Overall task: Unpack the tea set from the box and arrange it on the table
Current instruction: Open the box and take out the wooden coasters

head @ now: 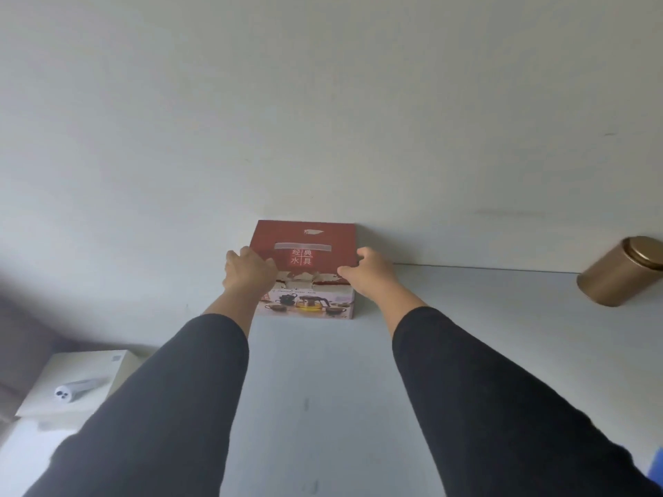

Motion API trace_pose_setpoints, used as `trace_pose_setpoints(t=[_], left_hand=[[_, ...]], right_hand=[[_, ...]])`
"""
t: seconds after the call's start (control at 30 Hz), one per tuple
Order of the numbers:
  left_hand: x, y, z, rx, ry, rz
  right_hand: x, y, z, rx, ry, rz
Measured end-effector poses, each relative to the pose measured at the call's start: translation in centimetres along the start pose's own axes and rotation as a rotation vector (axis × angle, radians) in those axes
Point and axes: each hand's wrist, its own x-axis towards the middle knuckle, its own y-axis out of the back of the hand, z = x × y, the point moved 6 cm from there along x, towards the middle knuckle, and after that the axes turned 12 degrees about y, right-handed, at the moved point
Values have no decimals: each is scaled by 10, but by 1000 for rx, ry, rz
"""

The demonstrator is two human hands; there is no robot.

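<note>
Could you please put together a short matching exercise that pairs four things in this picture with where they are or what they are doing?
Things:
1. red box
2. gold tin
3. white device
4. left hand

Places or states:
A. far right of the table, near the wall
B. on the left side of the red box
C. on the pale box at the lower left
D. against the wall at the back of the table, between both hands

Pairs: 1-D, 2-A, 3-C, 4-B

Box on table against wall; tin far right.
</note>
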Motion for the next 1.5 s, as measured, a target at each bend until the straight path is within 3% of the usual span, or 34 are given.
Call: trace_pose_setpoints(t=[0.13,0.33,0.5,0.63,0.77,1.07,1.13,1.23,1.3,1.33,1.43,1.5], left_hand=[[8,0,-8,-151,-19,-72],[9,7,-5,-204,-14,-2],[12,6,-6,-182,-23,42],[19,7,-7,-336,64,7],[27,3,-7,-331,43,-44],[35,15,9,-462,43,-87],[38,26,10,-602,108,-80],[40,41,19,-1055,197,-169],[40,49,31,-1269,126,-236],[40,54,38,-1251,39,-240],[41,59,54,-778,-355,-125],[44,52,60,-419,-573,-24]], right_hand=[[7,-11,-3,-12,-20,71],[12,-2,-4,23,-68,126],[9,-5,0,134,-86,181],[12,-5,10,286,-154,242],[12,-6,15,366,-176,318],[-8,-34,-7,323,-23,413],[-11,-31,-12,410,-25,476],[-15,-27,-11,523,-85,654],[-17,-30,-10,413,-63,714],[-14,-34,-11,265,-6,685],[-2,-56,-32,-364,323,383],[5,-80,-44,-607,481,124]])
